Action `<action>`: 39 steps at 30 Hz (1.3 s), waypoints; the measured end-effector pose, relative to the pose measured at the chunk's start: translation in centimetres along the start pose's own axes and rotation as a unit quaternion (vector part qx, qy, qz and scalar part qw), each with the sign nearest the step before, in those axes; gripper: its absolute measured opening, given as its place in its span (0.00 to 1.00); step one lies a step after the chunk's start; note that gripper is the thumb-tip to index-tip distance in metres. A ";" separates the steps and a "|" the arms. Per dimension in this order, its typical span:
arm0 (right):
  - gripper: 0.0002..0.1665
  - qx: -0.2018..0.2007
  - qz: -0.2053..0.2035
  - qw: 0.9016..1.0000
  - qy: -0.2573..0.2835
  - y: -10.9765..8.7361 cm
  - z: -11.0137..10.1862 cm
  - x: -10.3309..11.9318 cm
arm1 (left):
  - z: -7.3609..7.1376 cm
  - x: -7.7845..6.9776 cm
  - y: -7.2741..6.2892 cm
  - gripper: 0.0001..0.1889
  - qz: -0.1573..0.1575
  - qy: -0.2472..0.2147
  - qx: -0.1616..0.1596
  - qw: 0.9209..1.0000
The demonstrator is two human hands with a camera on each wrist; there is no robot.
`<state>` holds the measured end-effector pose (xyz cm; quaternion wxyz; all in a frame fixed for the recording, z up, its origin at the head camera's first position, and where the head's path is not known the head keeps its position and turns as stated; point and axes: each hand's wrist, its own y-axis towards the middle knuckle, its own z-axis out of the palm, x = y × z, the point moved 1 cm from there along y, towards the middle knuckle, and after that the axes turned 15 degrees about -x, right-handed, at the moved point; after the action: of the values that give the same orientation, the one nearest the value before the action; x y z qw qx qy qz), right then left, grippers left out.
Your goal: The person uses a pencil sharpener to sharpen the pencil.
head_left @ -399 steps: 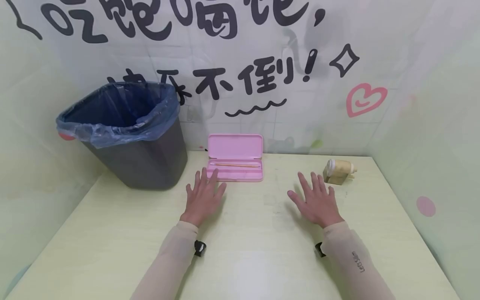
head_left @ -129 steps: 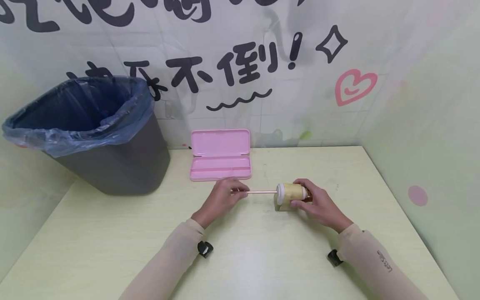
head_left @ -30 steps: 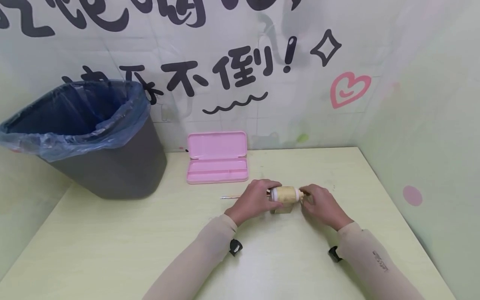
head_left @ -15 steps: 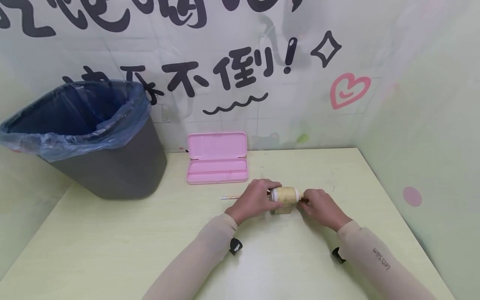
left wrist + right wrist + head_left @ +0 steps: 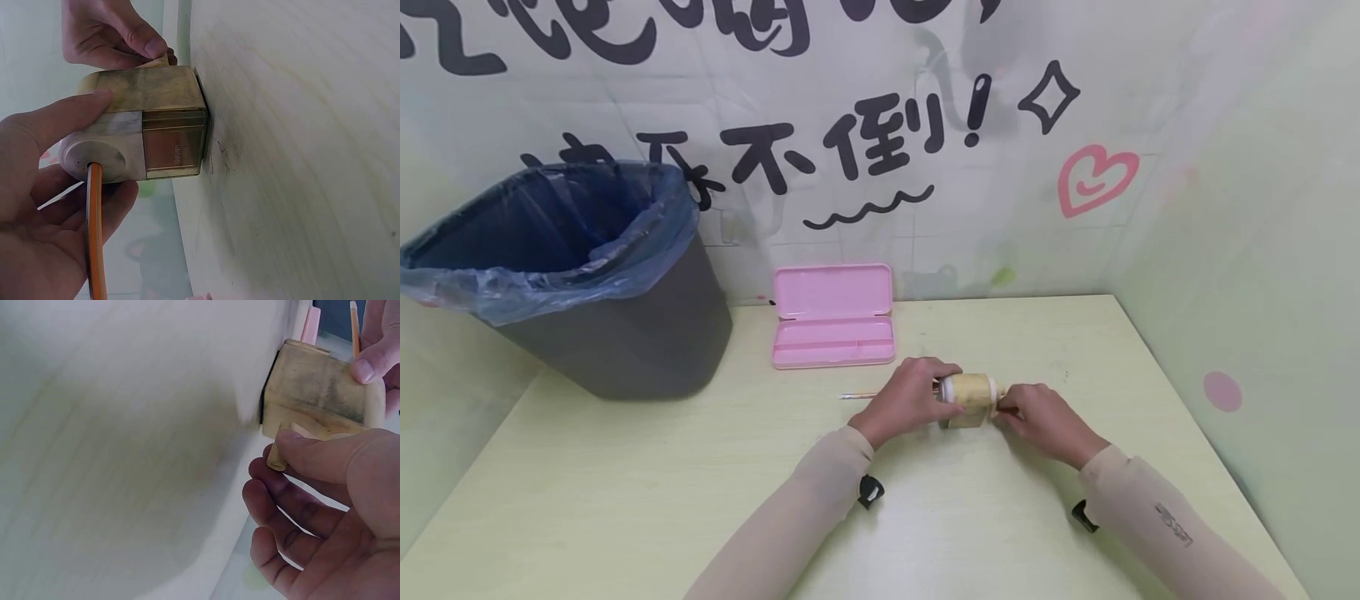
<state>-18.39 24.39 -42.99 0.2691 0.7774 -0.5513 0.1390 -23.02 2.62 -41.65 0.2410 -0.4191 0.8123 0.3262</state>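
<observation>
Pencil sharpener [image 5: 973, 390], yellowed: stands toward the back edge of the table [image 5: 970, 525], pencil [image 5: 95, 231] inserted. Left hand [image 5: 904, 404]: curled round it. Right hand [image 5: 1045, 421]: thumb and finger pinch the crank handle [image 5: 277, 460].

In the head view, the scene is lit brightly and quite evenly, and a pale glare is reflected from the near middle of the surface [image 5: 917, 542]. Soft shadows are cast below the right sleeve [image 5: 1138, 500], whose lettering [image 5: 1172, 523] is smeared. The bin [image 5: 625, 342] is stretched towards the left edge. Both wrist views are dimmer and greyer. In the left one, small letters on the sharpener [image 5: 134, 122] are hardly readable; in the right one, a broad, blurred shadow is spread.
</observation>
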 end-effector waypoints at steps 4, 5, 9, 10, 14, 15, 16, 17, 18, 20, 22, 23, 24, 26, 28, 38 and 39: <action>0.04 0.012 -0.015 1.000 -0.004 -0.5 -0.5 0.4 | 0.1 0.1 0.0 0.27 -0.001 -0.006 0.003 1.000; 0.04 0.014 -0.017 1.000 -0.005 -0.7 -0.7 0.5 | 0.1 0.2 0.0 0.27 0.000 -0.007 0.004 1.000; 0.07 0.017 -0.017 1.000 -0.005 -1.2 -1.4 1.1 | 0.1 0.2 0.0 0.27 0.003 -0.008 0.005 1.000; 0.07 0.015 -0.022 1.000 -0.006 -1.3 -1.5 1.2 | 0.1 0.3 0.0 0.26 0.006 -0.007 0.005 1.000; 0.08 0.008 -0.039 0.999 -0.009 -1.7 -2.0 1.5 | 0.1 0.3 0.0 0.26 0.011 -0.004 0.005 1.000; 0.08 0.005 -0.044 0.999 -0.009 -1.7 -2.1 1.6 | 0.1 0.3 0.0 0.26 0.012 -0.004 0.005 1.000; 0.07 0.002 -0.049 0.999 -0.009 -1.8 -2.3 1.6 | 0.1 0.3 0.0 0.26 0.012 -0.004 0.006 1.000; 0.07 0.000 -0.051 0.999 -0.010 -1.8 -2.5 1.8 | 0.1 0.3 0.0 0.26 0.011 -0.003 0.007 1.000; 0.07 -0.003 -0.055 0.998 -0.012 -1.9 -2.6 1.9 | 0.1 0.3 0.0 0.26 0.010 -0.004 0.008 1.000; 0.07 -0.009 -0.061 0.998 -0.015 -1.9 -3.1 2.2 | 0.1 0.3 0.0 0.26 0.008 -0.006 0.010 1.000; 0.07 -0.016 -0.069 0.997 -0.017 -1.9 -3.5 2.4 | 0.1 0.2 0.0 0.26 0.008 -0.009 0.010 1.000; 0.07 -0.020 -0.073 0.997 -0.019 -1.8 -3.7 2.5 | 0.0 0.2 0.0 0.26 0.008 -0.009 0.010 1.000; 0.06 -0.028 -0.077 0.996 -0.019 -1.8 -3.9 2.5 | 0.0 0.2 0.0 0.26 0.008 -0.011 0.010 1.000; 0.06 -0.045 -0.084 0.995 -0.016 -1.5 -4.2 2.6 | 0.0 0.1 0.0 0.26 0.008 -0.012 0.010 1.000; 0.06 -0.065 -0.090 0.994 -0.010 -1.1 -4.5 2.6 | -0.1 0.1 0.0 0.26 0.007 -0.012 0.012 1.000; 0.05 -0.113 -0.098 0.989 -0.016 0.5 -5.0 2.8 | 0.0 0.1 -0.1 0.26 0.002 -0.015 0.013 1.000; 0.05 -0.116 -0.098 0.988 -0.019 0.7 -5.0 2.8 | 0.0 0.1 -0.1 0.26 0.002 -0.015 0.013 1.000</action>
<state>-17.64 24.90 -37.36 0.3595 0.7937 -0.4897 0.0321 -22.96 2.51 -41.70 0.2579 -0.4097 0.8133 0.3226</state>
